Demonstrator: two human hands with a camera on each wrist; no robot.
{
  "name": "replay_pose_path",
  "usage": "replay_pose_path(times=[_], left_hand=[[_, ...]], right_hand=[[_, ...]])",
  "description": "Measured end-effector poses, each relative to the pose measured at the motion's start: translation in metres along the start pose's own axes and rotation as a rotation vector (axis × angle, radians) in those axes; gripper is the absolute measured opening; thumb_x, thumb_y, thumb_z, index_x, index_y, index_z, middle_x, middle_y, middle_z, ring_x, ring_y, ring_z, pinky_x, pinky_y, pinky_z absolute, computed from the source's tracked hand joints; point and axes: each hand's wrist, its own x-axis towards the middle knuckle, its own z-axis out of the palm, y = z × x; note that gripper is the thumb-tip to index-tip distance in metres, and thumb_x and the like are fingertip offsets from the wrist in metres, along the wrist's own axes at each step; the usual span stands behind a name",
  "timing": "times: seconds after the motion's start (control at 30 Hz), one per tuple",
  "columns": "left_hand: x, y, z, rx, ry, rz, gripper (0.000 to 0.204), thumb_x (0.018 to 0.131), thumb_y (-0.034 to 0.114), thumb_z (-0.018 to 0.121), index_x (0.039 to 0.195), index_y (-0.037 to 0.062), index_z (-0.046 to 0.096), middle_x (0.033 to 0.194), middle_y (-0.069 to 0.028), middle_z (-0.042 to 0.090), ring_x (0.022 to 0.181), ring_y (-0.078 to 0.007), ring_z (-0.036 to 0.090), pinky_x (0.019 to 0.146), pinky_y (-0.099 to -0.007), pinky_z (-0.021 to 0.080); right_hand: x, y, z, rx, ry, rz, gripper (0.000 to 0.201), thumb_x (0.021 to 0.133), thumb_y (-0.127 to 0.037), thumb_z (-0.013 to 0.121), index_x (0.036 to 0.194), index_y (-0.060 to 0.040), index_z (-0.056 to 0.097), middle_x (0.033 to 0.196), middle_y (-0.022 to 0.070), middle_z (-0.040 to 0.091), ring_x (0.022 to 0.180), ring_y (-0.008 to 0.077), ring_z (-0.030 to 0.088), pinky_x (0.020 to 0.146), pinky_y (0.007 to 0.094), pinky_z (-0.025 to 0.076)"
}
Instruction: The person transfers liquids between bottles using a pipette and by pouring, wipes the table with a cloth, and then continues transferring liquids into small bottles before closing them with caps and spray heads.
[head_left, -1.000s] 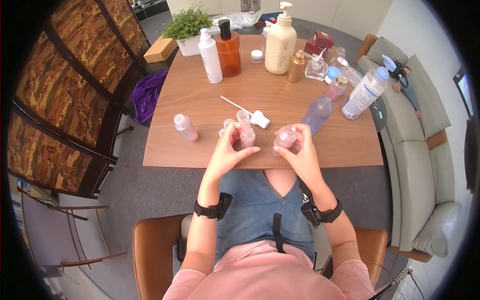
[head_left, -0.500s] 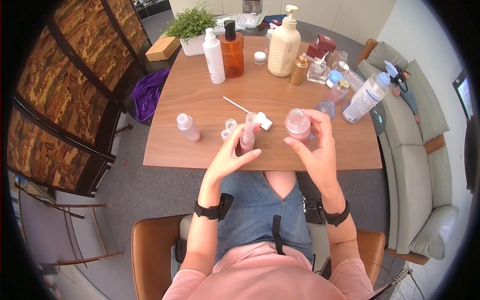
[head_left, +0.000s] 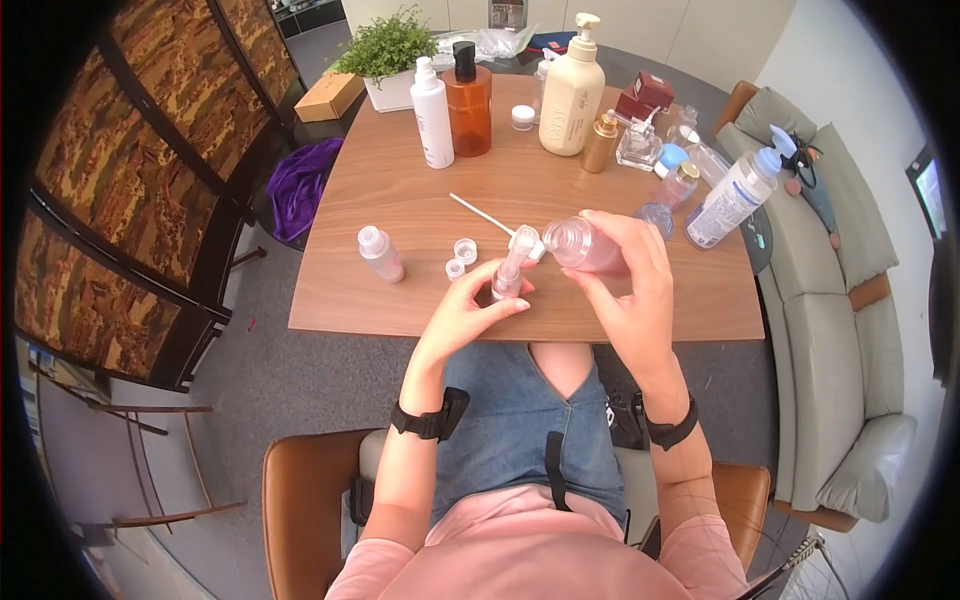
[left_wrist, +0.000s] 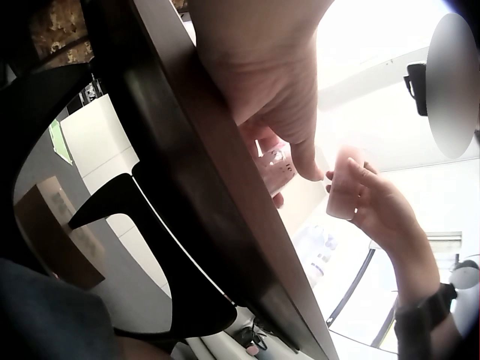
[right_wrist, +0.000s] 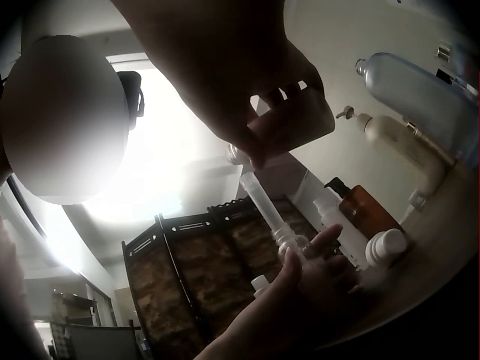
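My left hand [head_left: 462, 312] grips a small clear bottle [head_left: 506, 287] near the table's front edge. A clear funnel [right_wrist: 262, 201] stands in that bottle's neck, tilted a little. In my right hand [head_left: 640, 300] is a wider bottle with pink liquid [head_left: 595, 248], uncapped and tipped on its side. Its mouth points left, close to the funnel's top, in both the head and right wrist views. Just behind the funnel lies a white pump with a long tube [head_left: 478, 210]. Two small clear caps [head_left: 465, 250] rest left of the left hand.
A small pinkish bottle [head_left: 381, 256] stands at the left. Farther back are a white spray bottle [head_left: 432, 120], an amber bottle [head_left: 470, 115] and a cream pump bottle [head_left: 570, 105]. A tall blue-topped pump bottle [head_left: 730, 200] stands right, near a blue transparent bottle [head_left: 656, 218].
My right hand has lifted the pink bottle, then tipped it from upright onto its side, mouth toward the funnel. The left hand has shifted slightly right with the small bottle and funnel.
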Motion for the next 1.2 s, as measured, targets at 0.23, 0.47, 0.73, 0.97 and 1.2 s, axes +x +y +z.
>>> replay_pose_path(times=[0.23, 0.47, 0.73, 0.97, 1.2], left_hand=[[0.001, 0.001, 0.001, 0.007, 0.007, -0.016, 0.043, 0.081, 0.009, 0.075, 0.122, 0.0072, 0.064, 0.095, -0.002, 0.065, 0.091, -0.0096, 0.058, 0.085, -0.0277, 0.047], [0.0, 0.002, 0.001, 0.019, 0.014, -0.018, 0.043, 0.08, 0.01, 0.076, 0.121, 0.0073, 0.064, 0.094, -0.0018, 0.065, 0.091, -0.0097, 0.059, 0.085, -0.0281, 0.047], [0.001, 0.001, 0.0, 0.025, -0.008, -0.014, 0.047, 0.082, 0.006, 0.072, 0.127, 0.0065, 0.061, 0.095, -0.0007, 0.062, 0.091, -0.0089, 0.056, 0.084, -0.0256, 0.045], [0.001, -0.001, -0.001, 0.025, -0.013, -0.016, 0.047, 0.083, 0.005, 0.071, 0.128, 0.0067, 0.06, 0.096, -0.0009, 0.061, 0.092, -0.009, 0.056, 0.084, -0.0256, 0.045], [0.001, -0.001, 0.001, 0.011, 0.015, -0.002, 0.044, 0.081, 0.013, 0.075, 0.123, 0.0076, 0.063, 0.092, -0.0011, 0.063, 0.09, -0.0096, 0.057, 0.085, -0.0279, 0.046]], right_hand=[[0.001, 0.001, -0.001, -0.114, -0.009, -0.033, 0.049, 0.069, -0.006, 0.075, 0.117, -0.0099, 0.063, 0.106, 0.0085, 0.062, 0.1, 0.0293, 0.055, 0.088, 0.0399, 0.042], [0.007, -0.002, -0.002, -0.189, -0.007, -0.076, 0.05, 0.07, -0.008, 0.074, 0.118, -0.0129, 0.063, 0.107, 0.0055, 0.062, 0.101, 0.027, 0.055, 0.091, 0.0406, 0.04], [0.011, -0.003, -0.004, -0.3, -0.019, -0.126, 0.049, 0.071, -0.008, 0.073, 0.119, -0.0145, 0.065, 0.107, 0.0049, 0.061, 0.102, 0.0259, 0.055, 0.092, 0.0406, 0.039], [0.014, -0.006, -0.004, -0.325, -0.025, -0.14, 0.05, 0.07, -0.008, 0.072, 0.119, -0.0151, 0.065, 0.107, 0.0051, 0.061, 0.102, 0.0259, 0.055, 0.091, 0.041, 0.039], [0.015, -0.006, -0.006, -0.355, -0.033, -0.169, 0.051, 0.069, -0.007, 0.072, 0.119, -0.0156, 0.065, 0.107, 0.0054, 0.061, 0.102, 0.0263, 0.054, 0.092, 0.042, 0.038]])
